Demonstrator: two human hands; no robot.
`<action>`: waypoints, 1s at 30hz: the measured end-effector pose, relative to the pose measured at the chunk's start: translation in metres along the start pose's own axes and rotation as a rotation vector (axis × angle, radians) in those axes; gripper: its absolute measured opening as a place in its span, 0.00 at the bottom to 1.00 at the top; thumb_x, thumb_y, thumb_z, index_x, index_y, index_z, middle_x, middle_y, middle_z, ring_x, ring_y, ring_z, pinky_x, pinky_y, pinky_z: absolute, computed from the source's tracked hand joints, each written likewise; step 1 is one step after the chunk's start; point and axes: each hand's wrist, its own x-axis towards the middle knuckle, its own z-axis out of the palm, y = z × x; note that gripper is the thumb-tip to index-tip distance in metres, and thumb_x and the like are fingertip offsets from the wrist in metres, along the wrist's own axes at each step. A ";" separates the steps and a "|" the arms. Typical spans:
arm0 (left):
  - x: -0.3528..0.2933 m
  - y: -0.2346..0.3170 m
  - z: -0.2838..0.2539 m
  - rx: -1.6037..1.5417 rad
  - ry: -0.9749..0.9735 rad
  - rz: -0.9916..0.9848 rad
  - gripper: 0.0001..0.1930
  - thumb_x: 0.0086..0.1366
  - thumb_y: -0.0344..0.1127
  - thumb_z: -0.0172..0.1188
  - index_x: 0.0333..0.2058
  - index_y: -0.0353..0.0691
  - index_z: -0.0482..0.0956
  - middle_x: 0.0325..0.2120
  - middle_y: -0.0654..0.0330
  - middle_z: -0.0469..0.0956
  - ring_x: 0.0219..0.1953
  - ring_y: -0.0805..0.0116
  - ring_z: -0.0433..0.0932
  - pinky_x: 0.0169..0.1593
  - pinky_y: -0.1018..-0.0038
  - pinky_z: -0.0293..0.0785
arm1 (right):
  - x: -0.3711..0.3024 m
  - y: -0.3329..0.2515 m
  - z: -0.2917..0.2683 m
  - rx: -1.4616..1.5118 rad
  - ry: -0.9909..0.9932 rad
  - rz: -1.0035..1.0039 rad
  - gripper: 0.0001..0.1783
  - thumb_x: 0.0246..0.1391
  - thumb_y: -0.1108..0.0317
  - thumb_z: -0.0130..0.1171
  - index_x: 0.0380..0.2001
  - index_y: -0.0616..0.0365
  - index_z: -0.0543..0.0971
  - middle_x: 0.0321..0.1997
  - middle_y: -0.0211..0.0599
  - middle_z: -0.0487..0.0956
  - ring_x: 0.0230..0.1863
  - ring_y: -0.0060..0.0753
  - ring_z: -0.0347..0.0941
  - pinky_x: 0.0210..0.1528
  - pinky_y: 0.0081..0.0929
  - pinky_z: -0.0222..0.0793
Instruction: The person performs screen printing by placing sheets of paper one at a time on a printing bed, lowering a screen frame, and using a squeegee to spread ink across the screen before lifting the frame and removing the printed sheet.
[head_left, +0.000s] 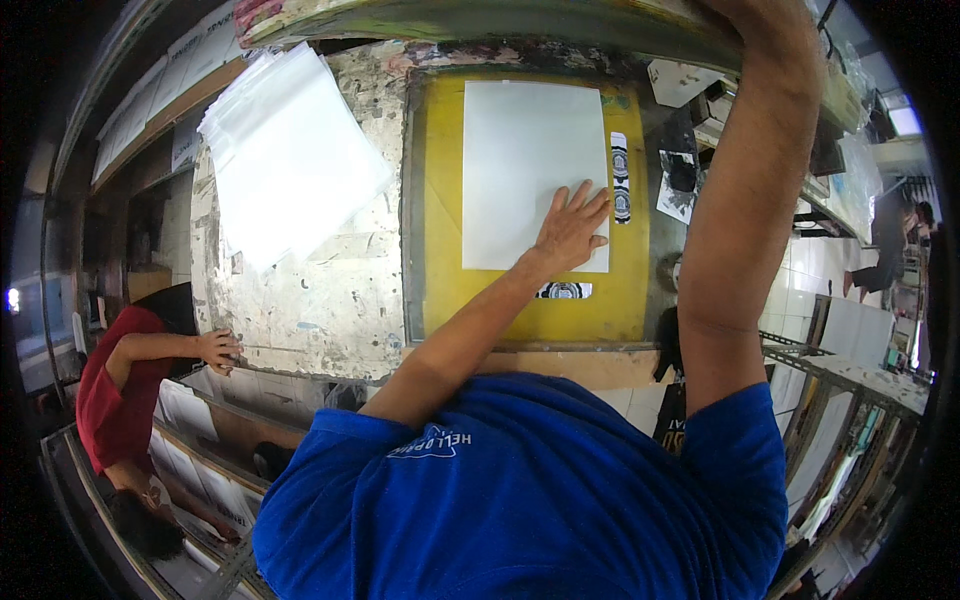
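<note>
My left hand (575, 228) lies flat with fingers apart on the lower right part of a white sheet (530, 150). This sheet rests on a yellow board (440, 300) set in the worktable. Black-and-white printed strips lie along its edges: an upright strip (621, 178) at the right and a strip (565, 291) below. My right arm reaches up to the far right, where my right hand (752, 14) meets a long paint-stained bar (600, 28) at the top edge. Its fingers are out of the picture, so its grip is hidden.
A fanned stack of white sheets (295, 150) lies on the paint-spotted table (320, 310) to the left. A co-worker in a red shirt (125, 385) has one hand on that table's near left corner. A black-smudged card (677, 185) is at right; metal shelving (850, 380) stands beyond.
</note>
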 end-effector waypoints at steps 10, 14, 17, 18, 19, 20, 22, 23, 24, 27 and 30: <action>-0.010 0.020 0.003 -0.010 -0.047 -0.002 0.35 0.69 0.50 0.58 0.69 0.40 0.64 0.73 0.58 0.57 0.76 0.55 0.48 0.73 0.48 0.42 | -0.035 0.004 -0.011 0.098 -0.124 -0.324 0.24 0.54 0.52 0.69 0.43 0.64 0.87 0.36 0.48 0.87 0.32 0.36 0.82 0.41 0.30 0.78; -0.013 0.023 0.003 -0.027 -0.042 0.018 0.34 0.69 0.50 0.58 0.68 0.41 0.65 0.73 0.58 0.58 0.75 0.54 0.50 0.72 0.48 0.44 | -0.037 0.002 -0.008 0.008 -0.072 -0.354 0.24 0.54 0.53 0.69 0.42 0.64 0.87 0.35 0.48 0.87 0.32 0.36 0.82 0.41 0.30 0.78; -0.021 0.018 -0.015 -0.090 0.047 0.111 0.33 0.69 0.50 0.58 0.68 0.42 0.66 0.71 0.58 0.61 0.74 0.53 0.54 0.71 0.47 0.46 | -0.046 0.006 0.013 -0.149 0.076 -0.428 0.23 0.54 0.53 0.68 0.42 0.64 0.87 0.35 0.47 0.87 0.31 0.35 0.82 0.40 0.30 0.78; -0.026 0.013 -0.029 -0.115 0.097 0.149 0.32 0.69 0.50 0.57 0.68 0.42 0.66 0.71 0.58 0.62 0.73 0.53 0.56 0.70 0.47 0.47 | -0.053 0.001 0.014 -0.139 0.055 -0.412 0.23 0.54 0.53 0.68 0.42 0.64 0.87 0.34 0.47 0.87 0.30 0.35 0.82 0.40 0.30 0.78; -0.026 0.019 -0.059 -0.204 0.249 0.174 0.34 0.66 0.49 0.63 0.67 0.42 0.67 0.67 0.56 0.69 0.70 0.51 0.63 0.68 0.50 0.54 | -0.061 0.015 0.006 -0.310 0.027 -0.443 0.22 0.52 0.56 0.69 0.44 0.61 0.87 0.35 0.47 0.87 0.30 0.36 0.82 0.40 0.30 0.79; -0.040 0.015 -0.091 -0.364 0.403 0.048 0.36 0.64 0.48 0.66 0.66 0.41 0.66 0.64 0.54 0.71 0.68 0.52 0.66 0.66 0.53 0.58 | -0.062 0.029 0.015 -0.417 -0.011 -0.528 0.21 0.51 0.58 0.69 0.46 0.59 0.86 0.36 0.46 0.87 0.31 0.37 0.83 0.40 0.30 0.79; -0.064 0.006 -0.127 -0.706 0.796 -0.037 0.42 0.58 0.44 0.72 0.67 0.37 0.62 0.57 0.50 0.77 0.59 0.53 0.75 0.58 0.62 0.69 | -0.072 0.074 0.017 -0.585 -0.101 -0.612 0.23 0.48 0.62 0.71 0.49 0.55 0.86 0.37 0.46 0.86 0.31 0.38 0.83 0.39 0.30 0.80; -0.078 -0.005 -0.147 -0.807 0.903 -0.068 0.46 0.58 0.45 0.73 0.69 0.34 0.59 0.54 0.49 0.78 0.56 0.54 0.77 0.57 0.60 0.70 | -0.078 0.070 0.020 -0.465 -0.135 -0.552 0.23 0.48 0.61 0.71 0.48 0.56 0.86 0.36 0.46 0.87 0.30 0.38 0.83 0.39 0.30 0.80; -0.085 0.003 -0.175 -1.041 1.116 -0.145 0.53 0.55 0.50 0.76 0.71 0.32 0.55 0.54 0.50 0.77 0.55 0.54 0.78 0.58 0.58 0.71 | -0.095 0.049 0.025 -0.250 -0.094 -0.470 0.24 0.47 0.60 0.72 0.48 0.55 0.86 0.35 0.45 0.86 0.29 0.37 0.82 0.38 0.31 0.79; -0.134 -0.010 -0.213 -1.093 1.246 -0.177 0.64 0.45 0.46 0.84 0.72 0.26 0.49 0.58 0.50 0.74 0.56 0.58 0.78 0.59 0.64 0.75 | -0.163 0.024 0.058 -0.157 0.005 -0.334 0.26 0.42 0.58 0.74 0.49 0.40 0.85 0.26 0.34 0.76 0.28 0.42 0.76 0.30 0.39 0.71; -0.193 -0.012 -0.188 -1.071 0.980 -0.513 0.57 0.42 0.37 0.85 0.67 0.24 0.60 0.57 0.50 0.76 0.56 0.61 0.78 0.60 0.66 0.75 | -0.220 0.022 0.074 -0.168 -0.046 -0.299 0.28 0.40 0.65 0.74 0.50 0.42 0.86 0.28 0.38 0.78 0.29 0.42 0.75 0.33 0.36 0.72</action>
